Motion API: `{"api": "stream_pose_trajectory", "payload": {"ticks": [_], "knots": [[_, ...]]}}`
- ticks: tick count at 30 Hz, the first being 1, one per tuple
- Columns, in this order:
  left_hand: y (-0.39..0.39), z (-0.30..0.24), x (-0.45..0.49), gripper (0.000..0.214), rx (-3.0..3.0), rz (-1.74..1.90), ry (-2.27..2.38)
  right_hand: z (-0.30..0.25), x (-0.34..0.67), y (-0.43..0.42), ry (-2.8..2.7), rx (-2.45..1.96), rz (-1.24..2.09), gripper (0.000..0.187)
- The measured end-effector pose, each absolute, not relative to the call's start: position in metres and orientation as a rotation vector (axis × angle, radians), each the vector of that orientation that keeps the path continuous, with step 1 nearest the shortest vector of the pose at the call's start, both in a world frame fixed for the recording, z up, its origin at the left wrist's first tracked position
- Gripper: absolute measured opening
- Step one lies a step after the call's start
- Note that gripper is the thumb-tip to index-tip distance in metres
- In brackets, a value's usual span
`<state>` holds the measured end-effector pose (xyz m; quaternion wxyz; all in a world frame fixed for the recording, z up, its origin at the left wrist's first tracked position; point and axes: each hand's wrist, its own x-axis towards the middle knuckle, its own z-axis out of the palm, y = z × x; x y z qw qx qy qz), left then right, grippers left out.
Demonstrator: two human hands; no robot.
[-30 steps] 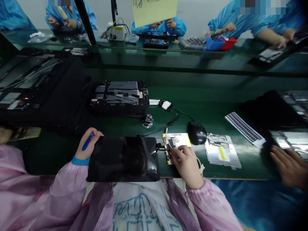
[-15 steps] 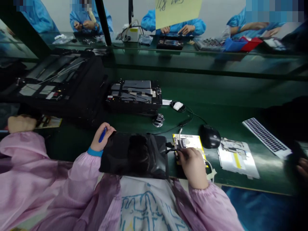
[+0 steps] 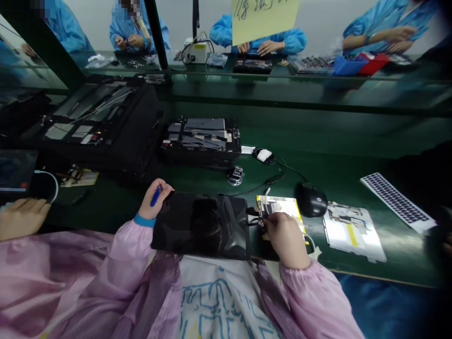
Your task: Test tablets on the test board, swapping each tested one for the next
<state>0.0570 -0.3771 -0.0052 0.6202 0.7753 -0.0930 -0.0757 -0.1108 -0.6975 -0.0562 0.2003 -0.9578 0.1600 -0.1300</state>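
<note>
A black glossy tablet screen (image 3: 201,226) lies at the table's front edge before me. My left hand (image 3: 152,201) is closed at its upper left corner, with a blue pen-like tool (image 3: 156,196) in its fingers. Short dark flex cables (image 3: 253,217) run from the screen's right side towards a silver board assembly with yellow edges (image 3: 287,207). Over the left part of this assembly, my right hand (image 3: 287,240) pinches near the cable ends. Its fingertips hide whatever is between them. A white cable (image 3: 310,241) curves out beside the right wrist.
To the right are a black mouse (image 3: 311,200), a second silver assembly (image 3: 355,230) and a white keyboard-like strip (image 3: 397,200). Racks of black devices (image 3: 201,141) stand behind. A small round metal-based item (image 3: 235,175) sits ahead. At left, a neighbour's hand (image 3: 24,216) rests near another tablet (image 3: 17,170).
The view has shifted slightly, with things a little further right. The neighbour's hand at left has moved down, baring a tablet and white cable. My own hands keep nearly the same positions.
</note>
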Motion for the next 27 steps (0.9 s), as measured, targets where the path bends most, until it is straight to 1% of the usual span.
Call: {"api": "stream_pose_trajectory", "payload": {"ticks": [6,10,14,16,17,18,21,22,24,27], "knots": [[-0.376,-0.005,0.060,0.037,1.753,-0.169,-0.213,-0.049,-0.115,-0.697,0.445,-2.609,-0.425,0.015],[-0.371,-0.001,0.054,0.038,1.744,-0.147,-0.259,-0.026,-0.118,-0.686,0.346,-2.457,-0.642,0.033],[-0.365,0.016,0.031,0.036,1.665,0.003,-0.370,-0.003,-0.118,-0.663,0.093,-2.338,-0.481,0.043],[-0.361,0.032,0.016,0.032,1.621,0.103,-0.508,0.006,-0.122,-0.657,-0.020,-2.267,-0.449,0.047],[-0.358,0.041,0.009,0.030,1.593,0.169,-0.614,0.011,-0.124,-0.657,-0.060,-2.237,-0.464,0.048],[-0.356,0.050,0.003,0.028,1.564,0.238,-0.750,0.016,-0.127,-0.659,-0.094,-2.214,-0.491,0.044],[-0.347,0.073,-0.009,0.029,1.575,0.443,-1.195,0.027,-0.134,-0.668,-0.197,-2.203,-0.602,0.016],[-0.344,0.077,-0.011,0.030,1.632,0.506,-1.304,0.028,-0.134,-0.672,-0.229,-2.218,-0.628,0.019],[-0.341,0.076,-0.015,0.032,1.792,0.635,-1.417,0.021,-0.131,-0.676,-0.278,-2.263,-0.632,0.031],[-0.337,0.056,-0.020,0.024,2.054,0.715,-1.428,-0.005,-0.124,-0.675,-0.317,-2.315,-0.574,0.042]]}}
